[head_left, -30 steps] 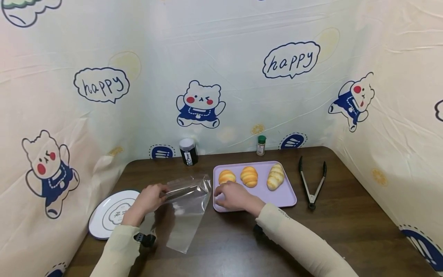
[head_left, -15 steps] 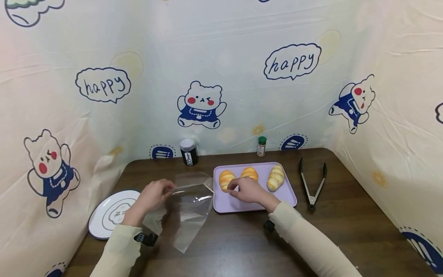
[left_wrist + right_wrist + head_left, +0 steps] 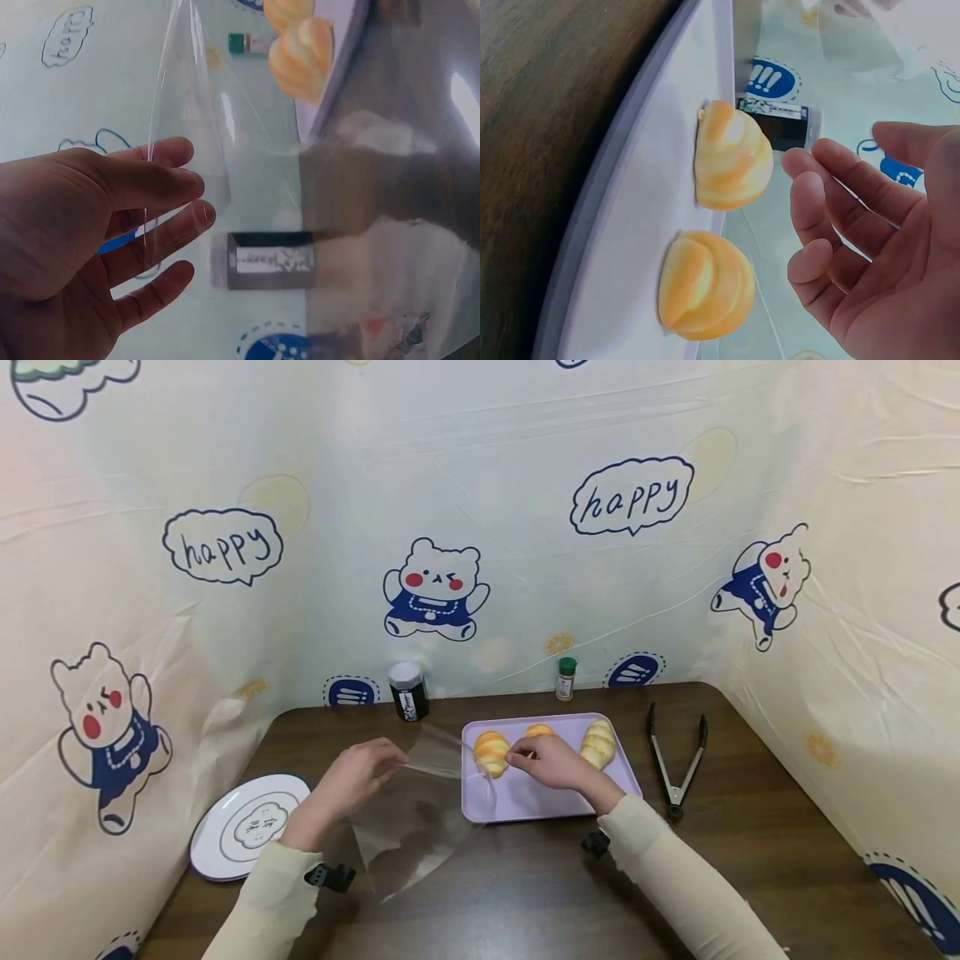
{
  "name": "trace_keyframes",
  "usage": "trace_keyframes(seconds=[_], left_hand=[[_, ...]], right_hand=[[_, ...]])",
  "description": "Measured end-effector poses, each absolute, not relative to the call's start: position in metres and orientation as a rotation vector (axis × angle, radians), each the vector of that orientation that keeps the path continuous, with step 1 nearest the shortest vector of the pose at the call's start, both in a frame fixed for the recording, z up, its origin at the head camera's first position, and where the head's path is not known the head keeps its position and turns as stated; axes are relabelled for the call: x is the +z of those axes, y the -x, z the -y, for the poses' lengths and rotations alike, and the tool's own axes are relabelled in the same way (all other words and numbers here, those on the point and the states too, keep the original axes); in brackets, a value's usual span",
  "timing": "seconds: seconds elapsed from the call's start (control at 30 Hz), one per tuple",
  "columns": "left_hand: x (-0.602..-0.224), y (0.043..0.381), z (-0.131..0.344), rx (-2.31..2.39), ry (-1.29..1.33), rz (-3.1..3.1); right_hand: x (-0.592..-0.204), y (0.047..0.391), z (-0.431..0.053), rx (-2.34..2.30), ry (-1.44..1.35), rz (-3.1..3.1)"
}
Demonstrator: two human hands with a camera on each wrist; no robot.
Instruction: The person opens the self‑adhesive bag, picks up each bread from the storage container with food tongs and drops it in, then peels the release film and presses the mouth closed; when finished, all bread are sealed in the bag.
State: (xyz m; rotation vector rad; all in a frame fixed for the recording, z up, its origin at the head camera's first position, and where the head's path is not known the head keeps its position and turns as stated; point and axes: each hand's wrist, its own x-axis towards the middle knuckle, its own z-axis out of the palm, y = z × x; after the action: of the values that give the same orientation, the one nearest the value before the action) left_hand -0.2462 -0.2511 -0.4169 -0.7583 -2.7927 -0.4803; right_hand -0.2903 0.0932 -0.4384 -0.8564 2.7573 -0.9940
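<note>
My left hand (image 3: 360,775) pinches the edge of a clear plastic bag (image 3: 416,839) between thumb and fingers. In the left wrist view, the see-through film (image 3: 187,97) runs between thumb and fingertips. The bag hangs above the table, its right part overlapping the left end of a lilac tray (image 3: 517,803). Over that tray hovers my right hand (image 3: 551,762), its fingers (image 3: 808,202) loosely bent and holding nothing. Left of it lies a striped bun (image 3: 491,753). A second, croissant-like bread (image 3: 538,729) is partly hidden behind the hand, and a long pale roll (image 3: 598,742) lies at the right.
Tongs (image 3: 677,768) with black tips lie spread right of the tray. A white plate (image 3: 217,843) sits at the left, partly under the left forearm. Along the back stand a dark jar (image 3: 408,693) and a green-capped shaker (image 3: 566,679). Printed cloth (image 3: 525,602) hangs behind the table.
My right hand has moved right and slightly back across the tray, away from the bag. My left hand has shifted right and raised the bag, whose far edge now reaches over the tray.
</note>
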Motion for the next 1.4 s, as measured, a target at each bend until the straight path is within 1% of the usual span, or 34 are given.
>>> trace_keyframes(seconds=[0.43,0.7,1.13,1.4], left_hand=[[-0.416,0.248,0.226,-0.460,0.882,2.723],[-0.415,0.248,0.218,-0.420,0.957,2.673],[-0.416,0.249,0.213,-0.382,0.999,2.663],[-0.417,0.250,0.213,-0.398,1.010,2.656]], right_hand=[[-0.430,0.287,-0.090,-1.059,0.789,-2.736],[-0.429,0.285,-0.083,-1.085,0.835,-2.704],[-0.435,0.290,-0.079,-1.046,0.955,-2.635],[-0.437,0.290,-0.080,-1.017,0.904,-2.574]])
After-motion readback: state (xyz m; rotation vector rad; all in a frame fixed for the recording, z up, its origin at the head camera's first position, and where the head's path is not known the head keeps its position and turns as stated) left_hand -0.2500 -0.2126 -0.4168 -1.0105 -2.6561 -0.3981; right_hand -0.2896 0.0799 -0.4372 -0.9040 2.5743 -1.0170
